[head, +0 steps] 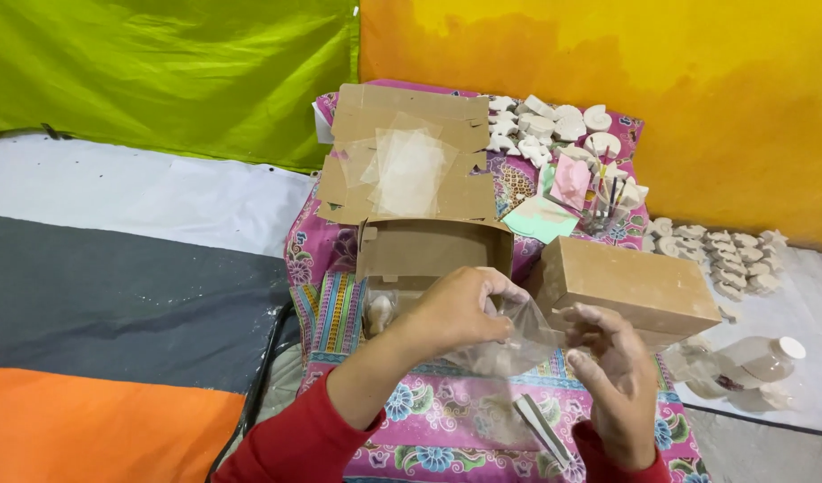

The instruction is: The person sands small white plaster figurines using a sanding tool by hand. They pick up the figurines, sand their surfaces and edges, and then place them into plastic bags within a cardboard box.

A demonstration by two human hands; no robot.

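Note:
My left hand (pixel 460 309) pinches the top edge of a clear plastic bag (pixel 518 344) just in front of an open brown cardboard box (pixel 429 250). My right hand (pixel 612 376) grips the bag's right side, fingers curled around it. What is inside the bag is hard to tell through the crumpled film. A small white plaster piece (pixel 378 313) lies beside the box, behind my left wrist. A closed brown box (pixel 630 286) sits right of my hands.
A pink floral cloth (pixel 429 429) covers the work surface. Flattened cardboard with clear bags (pixel 406 165) lies behind the open box. Several white plaster figures (pixel 554 130) sit at the back and on the right (pixel 724 255). A clear bottle (pixel 751 362) lies at right.

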